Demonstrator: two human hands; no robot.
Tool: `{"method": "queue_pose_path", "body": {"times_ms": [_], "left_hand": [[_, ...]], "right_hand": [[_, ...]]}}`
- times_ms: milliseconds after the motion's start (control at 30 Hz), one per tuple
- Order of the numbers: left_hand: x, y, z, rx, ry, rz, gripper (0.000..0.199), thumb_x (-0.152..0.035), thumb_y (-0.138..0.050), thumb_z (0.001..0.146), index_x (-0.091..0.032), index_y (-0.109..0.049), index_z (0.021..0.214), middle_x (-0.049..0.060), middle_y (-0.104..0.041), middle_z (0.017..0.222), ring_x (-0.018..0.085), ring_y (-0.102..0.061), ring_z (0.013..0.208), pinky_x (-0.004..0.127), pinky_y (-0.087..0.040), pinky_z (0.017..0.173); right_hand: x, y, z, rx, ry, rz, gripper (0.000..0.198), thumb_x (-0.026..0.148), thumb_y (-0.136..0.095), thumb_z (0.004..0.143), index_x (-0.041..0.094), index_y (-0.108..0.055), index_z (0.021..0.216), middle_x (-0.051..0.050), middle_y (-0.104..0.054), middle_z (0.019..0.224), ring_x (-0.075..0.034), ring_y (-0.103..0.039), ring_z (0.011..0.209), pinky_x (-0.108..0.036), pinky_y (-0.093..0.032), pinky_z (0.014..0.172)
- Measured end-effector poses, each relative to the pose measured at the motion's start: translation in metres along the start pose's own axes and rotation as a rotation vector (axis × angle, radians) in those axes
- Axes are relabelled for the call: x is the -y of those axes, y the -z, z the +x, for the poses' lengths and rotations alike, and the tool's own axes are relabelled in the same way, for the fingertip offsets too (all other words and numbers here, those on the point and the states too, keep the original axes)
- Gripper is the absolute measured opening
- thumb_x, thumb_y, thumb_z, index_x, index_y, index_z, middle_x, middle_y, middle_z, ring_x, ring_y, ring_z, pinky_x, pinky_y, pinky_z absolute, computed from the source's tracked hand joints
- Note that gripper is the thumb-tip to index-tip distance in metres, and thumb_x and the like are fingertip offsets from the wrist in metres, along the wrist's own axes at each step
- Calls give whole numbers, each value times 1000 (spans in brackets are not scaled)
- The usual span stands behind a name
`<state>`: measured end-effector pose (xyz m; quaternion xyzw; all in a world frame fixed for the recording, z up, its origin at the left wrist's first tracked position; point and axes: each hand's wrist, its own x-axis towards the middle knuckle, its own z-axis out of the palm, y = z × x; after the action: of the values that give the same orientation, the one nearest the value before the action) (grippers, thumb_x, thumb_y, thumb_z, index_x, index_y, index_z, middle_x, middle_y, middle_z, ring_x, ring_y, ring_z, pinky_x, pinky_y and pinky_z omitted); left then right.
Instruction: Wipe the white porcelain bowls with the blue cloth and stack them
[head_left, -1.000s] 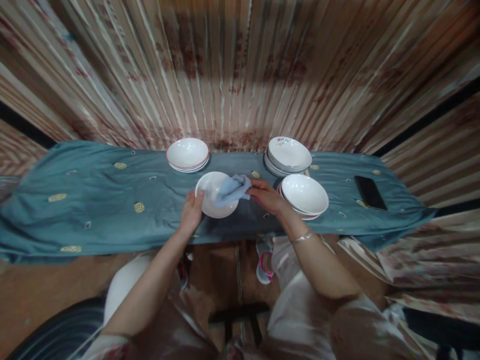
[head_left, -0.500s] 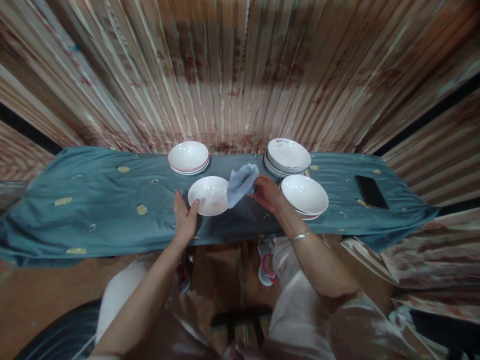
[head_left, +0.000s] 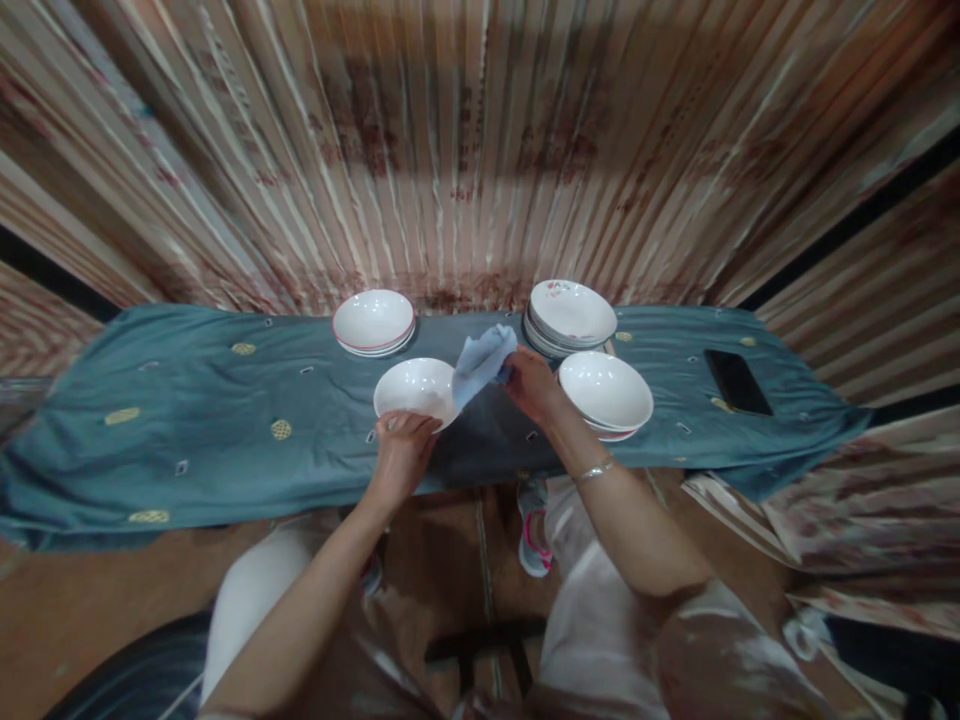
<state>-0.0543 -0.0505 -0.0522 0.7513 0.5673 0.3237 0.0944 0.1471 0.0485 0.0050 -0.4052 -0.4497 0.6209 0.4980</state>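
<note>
A white bowl [head_left: 416,385] stands in front of me near the middle of the cloth-covered table. My left hand [head_left: 405,450] grips its near rim, with the fingers curled over the edge and the thumb hidden. My right hand [head_left: 531,384] is closed on a light blue cloth [head_left: 481,362]. The cloth hangs to the left, and its lower end meets the bowl's right rim. Just right of that hand is a stack of white bowls [head_left: 606,388].
Behind the bowl, a short stack of red-rimmed bowls [head_left: 373,318] stands at the back left. A taller stack of flower-marked dishes [head_left: 574,310] is at the back right. A black phone [head_left: 738,381] lies on the green tablecloth [head_left: 217,420]. Pleated curtains [head_left: 420,180] hang behind.
My left hand has moved from the bowl's left side to its near rim, and its fingers now curl over the edge. The right hand and cloth have barely shifted.
</note>
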Motion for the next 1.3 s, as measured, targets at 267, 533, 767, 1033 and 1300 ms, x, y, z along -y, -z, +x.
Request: {"method": "queue_pose_path", "body": {"times_ms": [267, 533, 767, 1033, 1300], "left_hand": [[-3, 19, 23, -350, 400, -609, 22, -42, -70, 73, -22, -75, 78, 5, -73, 79, 25, -63, 80, 36, -45, 82], [-28, 29, 32, -435, 668, -1282, 37, -41, -84, 53, -15, -74, 78, 3, -71, 67, 17, -62, 64, 29, -47, 69], [-22, 23, 28, -387, 656, -1329, 25, -33, -77, 57, -18, -69, 74, -1, -67, 64, 15, -62, 63, 27, -46, 66], [-22, 26, 31, -375, 663, -1438, 33, -35, -82, 55, -16, -71, 80, 4, -72, 73, 22, -69, 78, 34, -51, 79], [-17, 20, 27, -394, 656, -1486, 37, -45, -76, 66, -13, -71, 85, 10, -75, 84, 27, -68, 95, 39, -51, 86]], "right_hand": [[6, 5, 2, -144, 340, -447, 23, 28, -44, 77, 20, -62, 89, -1, -65, 83, -18, -56, 89, -28, -45, 81], [-6, -31, -25, 32, 641, -896, 47, 20, -36, 91, 18, -50, 135, -11, -55, 137, -23, -48, 127, -41, -35, 109], [-30, -77, -58, 332, 809, -1325, 54, 43, -41, 98, 21, -39, 147, -9, -36, 156, -29, -25, 144, -50, -13, 118], [-38, -70, -21, 111, 584, -1124, 46, 33, -28, 101, 23, -44, 143, -6, -41, 152, -21, -33, 142, -43, -23, 117], [-56, -55, 7, 14, 309, -777, 54, 42, -19, 101, 17, -48, 140, -9, -53, 143, -16, -45, 134, -34, -32, 116]]}}
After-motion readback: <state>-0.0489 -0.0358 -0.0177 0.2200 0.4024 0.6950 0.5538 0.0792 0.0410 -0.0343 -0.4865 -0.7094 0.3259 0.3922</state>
